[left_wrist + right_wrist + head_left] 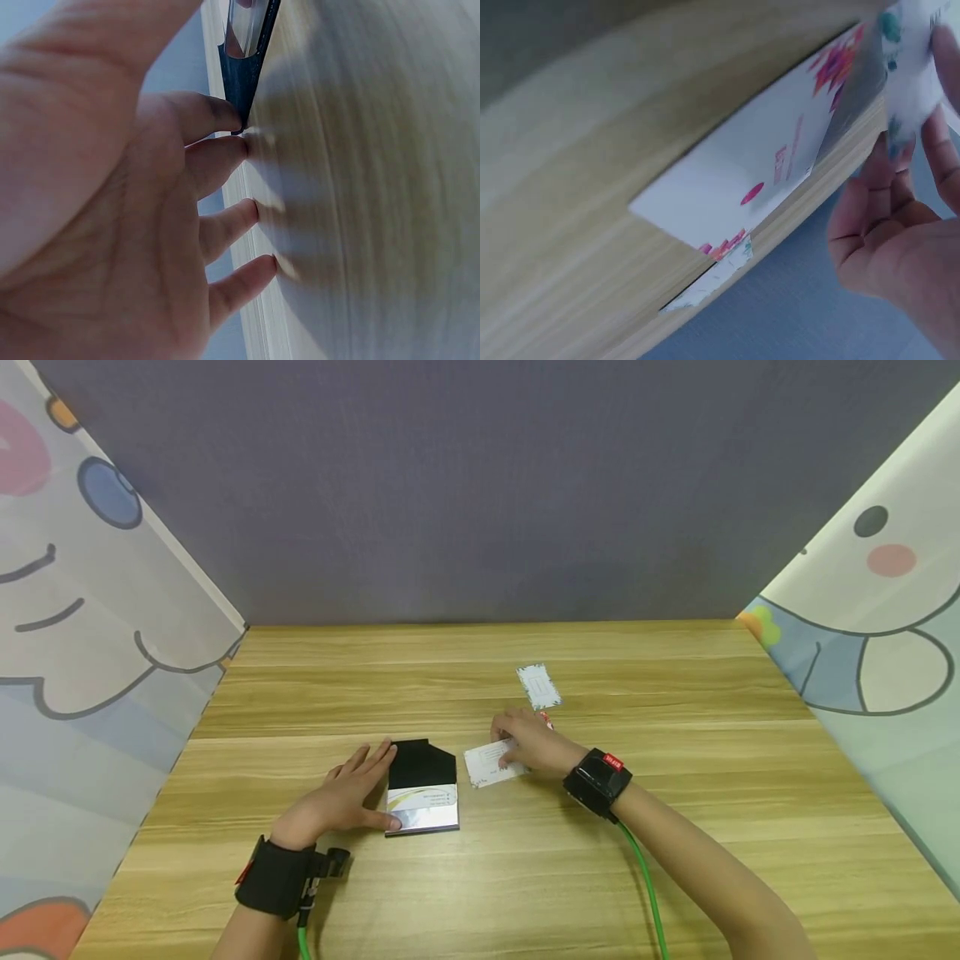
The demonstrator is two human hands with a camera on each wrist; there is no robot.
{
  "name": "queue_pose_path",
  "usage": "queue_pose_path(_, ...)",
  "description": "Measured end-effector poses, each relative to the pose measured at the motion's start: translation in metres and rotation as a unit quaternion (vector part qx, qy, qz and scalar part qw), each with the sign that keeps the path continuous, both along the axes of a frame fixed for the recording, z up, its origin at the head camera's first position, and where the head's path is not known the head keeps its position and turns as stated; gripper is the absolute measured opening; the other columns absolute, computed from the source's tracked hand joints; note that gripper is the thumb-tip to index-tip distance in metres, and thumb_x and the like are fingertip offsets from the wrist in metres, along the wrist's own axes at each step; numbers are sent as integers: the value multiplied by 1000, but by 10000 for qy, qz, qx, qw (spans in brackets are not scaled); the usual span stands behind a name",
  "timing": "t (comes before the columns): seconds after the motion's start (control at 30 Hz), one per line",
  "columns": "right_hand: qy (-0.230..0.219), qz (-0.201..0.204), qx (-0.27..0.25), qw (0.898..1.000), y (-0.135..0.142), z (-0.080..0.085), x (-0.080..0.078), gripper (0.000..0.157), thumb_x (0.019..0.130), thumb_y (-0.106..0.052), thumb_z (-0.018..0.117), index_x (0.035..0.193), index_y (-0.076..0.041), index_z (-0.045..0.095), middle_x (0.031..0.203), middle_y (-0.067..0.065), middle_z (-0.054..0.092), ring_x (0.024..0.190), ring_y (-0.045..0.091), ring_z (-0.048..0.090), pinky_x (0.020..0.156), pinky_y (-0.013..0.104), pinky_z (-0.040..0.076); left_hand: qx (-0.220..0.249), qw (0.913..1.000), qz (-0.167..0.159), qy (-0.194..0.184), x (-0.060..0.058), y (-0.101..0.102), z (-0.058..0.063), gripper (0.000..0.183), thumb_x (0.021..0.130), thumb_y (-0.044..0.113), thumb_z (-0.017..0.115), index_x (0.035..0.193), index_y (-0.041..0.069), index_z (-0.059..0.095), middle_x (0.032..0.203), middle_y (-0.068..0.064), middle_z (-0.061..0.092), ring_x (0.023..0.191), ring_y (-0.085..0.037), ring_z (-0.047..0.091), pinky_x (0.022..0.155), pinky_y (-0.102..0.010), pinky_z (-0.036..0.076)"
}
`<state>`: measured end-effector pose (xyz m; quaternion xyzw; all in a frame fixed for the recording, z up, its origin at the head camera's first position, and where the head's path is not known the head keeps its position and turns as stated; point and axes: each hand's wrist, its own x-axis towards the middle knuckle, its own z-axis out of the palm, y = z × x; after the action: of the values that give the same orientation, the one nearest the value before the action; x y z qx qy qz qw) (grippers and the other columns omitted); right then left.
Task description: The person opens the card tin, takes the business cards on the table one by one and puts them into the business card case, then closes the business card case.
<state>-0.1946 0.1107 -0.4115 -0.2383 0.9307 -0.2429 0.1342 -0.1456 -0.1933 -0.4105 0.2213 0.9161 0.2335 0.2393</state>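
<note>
An open black card case [422, 767] lies left of centre on the table, its flap turned back. A white business card [427, 797] with a curved golden band shows in its lower half. My left hand [333, 803] rests at the case's left side with fingers spread, the thumb on the lower part and the index fingertip by the flap's upper corner. My right hand [534, 742] pinches a white business card [482, 767], partly hidden by the fingers. In the right wrist view this card is tilted up off the table and blurred.
Beside the right hand lies a white card with red-pink corners [757, 165], mostly hidden in the head view. Farther back lies a white card with a leafy border [538, 686]. A grey partition [480, 510] stands behind the wooden table [675, 693]. Green cables [647, 881] trail from both wrists.
</note>
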Motion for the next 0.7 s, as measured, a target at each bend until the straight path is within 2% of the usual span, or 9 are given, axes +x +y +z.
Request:
queue_pose_path(0.27,156,43,-691,9975,1,-1,-5,8,84,-4,62,88,-10,59,90,2,60,86,14,54,77,28,47,26,10000,-15,9,0,1,4,104,72,50,70,146,2,14,154,-17,6,137,-47,4,99,-71,9)
queue_pose_path(0.47,216,-84,-999,9947,-1,2,-6,7,88,-1,56,90,-8,58,87,3,61,79,12,55,69,23,47,15,10000,-26,23,1,1,5,104,72,49,70,146,2,14,154,-17,6,137,-47,4,99,-71,9)
queue_pose_path(0.7,416,-225,-1290,9905,-8,8,-3,6,88,-4,58,93,-6,61,87,5,63,80,13,57,69,25,48,-6,10000,-34,9,1,1,4,104,72,49,70,146,3,14,154,-16,6,137,-46,4,99,-71,10)
